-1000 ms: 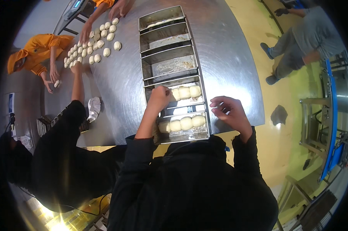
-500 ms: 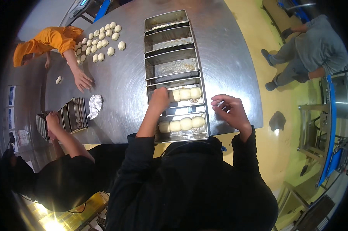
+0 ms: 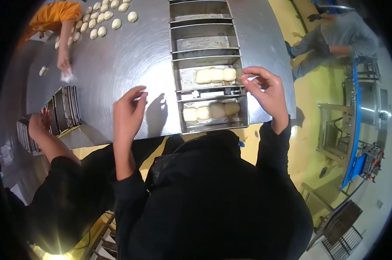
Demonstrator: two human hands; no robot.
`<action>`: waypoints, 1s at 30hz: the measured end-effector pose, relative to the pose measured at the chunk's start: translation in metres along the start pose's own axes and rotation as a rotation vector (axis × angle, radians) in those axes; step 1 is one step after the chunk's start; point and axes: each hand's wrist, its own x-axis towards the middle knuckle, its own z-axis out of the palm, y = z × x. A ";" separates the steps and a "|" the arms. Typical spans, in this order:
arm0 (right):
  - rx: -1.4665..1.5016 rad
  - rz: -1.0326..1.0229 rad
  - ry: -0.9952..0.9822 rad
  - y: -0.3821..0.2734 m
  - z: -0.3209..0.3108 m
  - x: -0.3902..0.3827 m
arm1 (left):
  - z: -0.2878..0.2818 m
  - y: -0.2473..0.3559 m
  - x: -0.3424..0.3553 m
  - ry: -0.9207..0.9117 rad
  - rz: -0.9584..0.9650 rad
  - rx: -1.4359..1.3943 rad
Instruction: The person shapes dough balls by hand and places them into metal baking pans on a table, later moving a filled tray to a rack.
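Just in front of me stands a metal loaf pan (image 3: 213, 129) with several pale dough pieces (image 3: 203, 113) lined up side by side in it. The pan (image 3: 175, 73) behind it holds a row of 3 dough pieces (image 3: 216, 75) towards its right end. My right hand (image 3: 267, 89) hovers by the right ends of these pans, thumb and fingers apart, nothing seen in it. Off to the left of the pans, above the steel table (image 3: 148, 43), my left hand (image 3: 129, 113) is open with curved fingers and holds nothing.
More loaf pans (image 3: 204, 42) continue the row away from me. Loose dough pieces (image 3: 94, 23) lie at the far left, near a person's orange sleeve (image 3: 68, 9). At left, another person's hand (image 3: 39, 122) touches stacked pans (image 3: 66, 108). Someone in grey (image 3: 352, 37) stands beyond the table.
My left hand has left the second pan and moved left over the table. My right hand stays beside the pans. The person in orange now grips the white cloth. The whole view has shifted.
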 end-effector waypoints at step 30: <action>-0.703 -0.115 0.232 0.069 0.443 0.421 | -0.058 -0.235 -0.050 0.368 0.197 0.335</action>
